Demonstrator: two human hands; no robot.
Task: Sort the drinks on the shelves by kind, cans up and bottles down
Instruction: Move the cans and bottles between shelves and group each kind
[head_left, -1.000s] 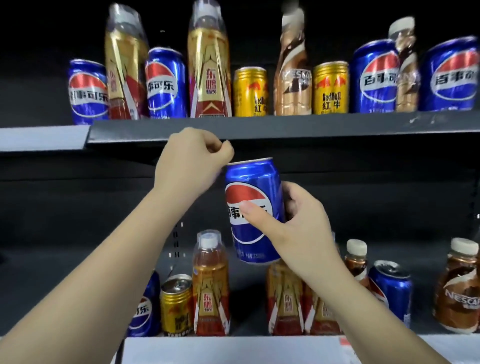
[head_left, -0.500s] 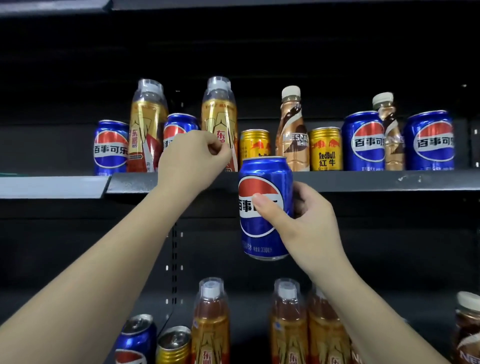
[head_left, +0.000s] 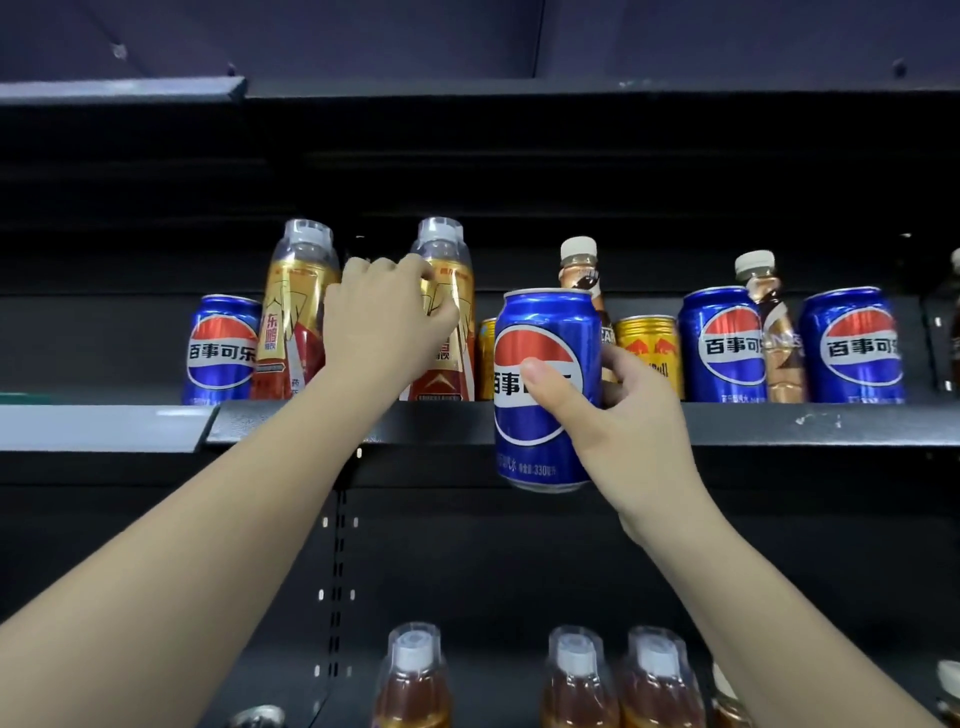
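Observation:
My right hand (head_left: 628, 415) grips a blue Pepsi can (head_left: 545, 353), thumb across its logo, and holds it upright in front of the upper shelf's edge (head_left: 779, 423). My left hand (head_left: 382, 325) reaches onto that shelf, its fingers curled round a gold-and-red bottle (head_left: 447, 364) at the shoulder. On the upper shelf also stand another gold bottle (head_left: 291, 312), three blue cans (head_left: 221, 348) (head_left: 722, 343) (head_left: 852, 343), a gold Red Bull can (head_left: 649, 353) and two brown coffee bottles (head_left: 579, 260) (head_left: 769, 322). A second gold can is mostly hidden behind the held can.
On the lower shelf, tops of three amber bottles (head_left: 413, 675) (head_left: 576, 675) (head_left: 657, 680) show at the bottom edge, with a can top (head_left: 257, 717) to their left. Another shelf's underside (head_left: 519, 88) runs above. The back wall is black.
My right hand has lifted the blue can from the lower shelf up to the upper shelf's edge. My left hand has risen from that edge onto the gold bottle. The view tilted upward.

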